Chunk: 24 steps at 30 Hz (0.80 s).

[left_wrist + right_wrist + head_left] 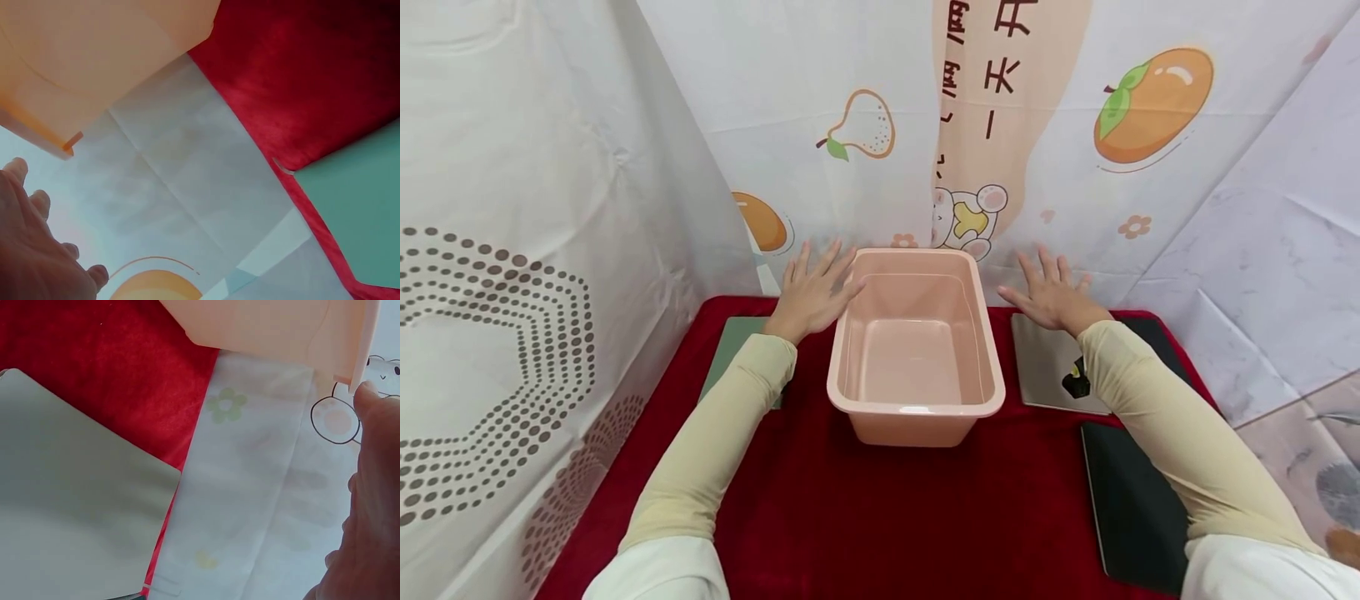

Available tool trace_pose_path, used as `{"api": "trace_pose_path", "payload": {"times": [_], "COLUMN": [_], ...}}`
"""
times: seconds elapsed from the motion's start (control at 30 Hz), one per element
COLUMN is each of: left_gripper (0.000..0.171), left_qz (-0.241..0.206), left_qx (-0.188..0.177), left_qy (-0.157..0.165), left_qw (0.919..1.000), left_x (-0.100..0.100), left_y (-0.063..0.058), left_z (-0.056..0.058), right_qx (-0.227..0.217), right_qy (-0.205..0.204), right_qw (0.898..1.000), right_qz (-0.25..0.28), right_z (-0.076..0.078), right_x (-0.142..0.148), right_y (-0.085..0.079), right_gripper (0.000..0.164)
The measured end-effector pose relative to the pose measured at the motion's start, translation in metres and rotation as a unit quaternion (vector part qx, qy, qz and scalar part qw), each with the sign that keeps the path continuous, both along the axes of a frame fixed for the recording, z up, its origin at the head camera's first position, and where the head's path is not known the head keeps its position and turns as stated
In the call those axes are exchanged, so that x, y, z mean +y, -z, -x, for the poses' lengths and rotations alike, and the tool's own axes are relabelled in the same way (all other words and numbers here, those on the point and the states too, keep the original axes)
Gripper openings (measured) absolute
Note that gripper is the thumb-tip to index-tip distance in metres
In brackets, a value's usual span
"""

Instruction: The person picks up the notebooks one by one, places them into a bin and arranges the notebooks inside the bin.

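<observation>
A pink plastic basin (917, 410) stands on the red cloth, its inside bare. At its far left corner my left hand (816, 292) is held with fingers spread; whether the thumb touches the rim I cannot tell. To the right of the basin, apart from it in the head view, my right hand (1052, 292) is spread above a grey notebook-like slab (1041, 358). Neither hand holds anything. Under the left forearm lies a green flat book-like thing (730, 342), partly hidden. The left wrist view shows the left fingers (40, 203) below the basin's rim.
A black flat thing (1131, 500) lies at the right under the forearm, and another dark one (1157, 342) lies behind. The red cloth (865, 525) covers the table. White printed curtains (865, 50) close off the back and sides.
</observation>
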<state>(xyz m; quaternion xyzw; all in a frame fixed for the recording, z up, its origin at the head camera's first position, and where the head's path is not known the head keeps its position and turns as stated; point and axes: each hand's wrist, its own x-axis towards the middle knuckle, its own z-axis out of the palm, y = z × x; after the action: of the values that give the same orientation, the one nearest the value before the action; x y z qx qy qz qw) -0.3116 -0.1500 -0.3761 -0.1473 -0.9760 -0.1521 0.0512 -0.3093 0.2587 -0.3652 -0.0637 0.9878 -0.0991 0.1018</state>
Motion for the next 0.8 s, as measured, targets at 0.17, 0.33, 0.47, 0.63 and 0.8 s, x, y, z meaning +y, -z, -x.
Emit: {"api": "trace_pose_path", "payload": {"times": [0.17, 0.33, 0.47, 0.63, 0.8], "left_gripper": [0.079, 0.077, 0.077, 0.068, 0.06], "left_qz": [0.002, -0.006, -0.013, -0.03, -0.049], "left_qx": [-0.003, -0.002, -0.01, -0.019, -0.017], "left_qy": [0.01, 0.02, 0.03, 0.05, 0.069], "left_qw": [0.9999, 0.9998, 0.9994, 0.9981, 0.9962], "left_x": [-0.003, -0.004, -0.004, -0.006, -0.01], "left_y": [0.005, 0.01, 0.013, 0.016, 0.021], "left_z": [0.0, -0.002, -0.002, -0.004, -0.005], "right_qx": [-0.005, -0.003, -0.003, 0.002, 0.004], "right_qy": [0.004, 0.01, 0.018, 0.027, 0.027], "right_qw": [1.0, 1.0, 1.0, 1.0, 1.0], "right_qz": [0.003, 0.006, 0.01, 0.011, 0.013], "right_z": [-0.002, -0.003, -0.004, -0.007, -0.011], "right_x": [0.007, 0.013, 0.02, 0.028, 0.03], "right_y": [0.002, 0.007, 0.015, 0.022, 0.027], "right_gripper": [0.099, 0.1, 0.105, 0.104, 0.106]}}
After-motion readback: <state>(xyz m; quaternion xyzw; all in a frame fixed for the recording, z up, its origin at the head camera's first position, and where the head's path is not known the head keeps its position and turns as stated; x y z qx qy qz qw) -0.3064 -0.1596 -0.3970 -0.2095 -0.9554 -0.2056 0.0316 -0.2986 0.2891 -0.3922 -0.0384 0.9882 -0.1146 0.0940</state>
